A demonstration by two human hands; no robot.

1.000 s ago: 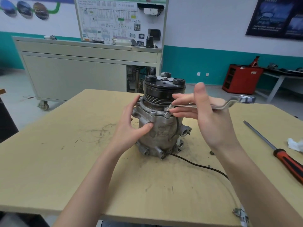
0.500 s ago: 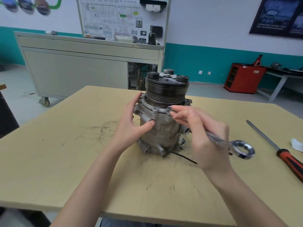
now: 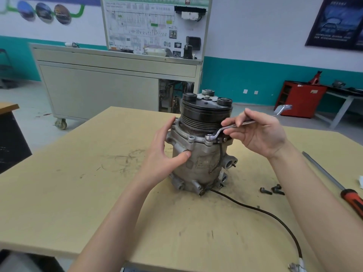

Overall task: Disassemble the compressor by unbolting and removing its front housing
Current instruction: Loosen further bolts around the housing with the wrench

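Note:
A grey metal compressor (image 3: 202,163) stands upright on the table, its black pulley (image 3: 205,112) on top. The front housing flange (image 3: 182,137) sits just under the pulley, with bolt heads around it. My left hand (image 3: 165,152) grips the compressor's left side, thumb pressed on the body. My right hand (image 3: 259,132) pinches the shaft of a silver ring wrench (image 3: 227,127). The wrench's ring end sits over a bolt on the flange's front right; its other end points up to the right.
Three loose black bolts (image 3: 272,190) lie on the wooden table (image 3: 78,189) right of the compressor. A red-handled screwdriver (image 3: 337,187) lies at the right edge. A black cable (image 3: 255,210) runs from the compressor's base toward the front right corner.
My right hand swung the wrench from low right back up, and its ring end now sits on the flange bolt. The left hand kept its hold on the compressor.

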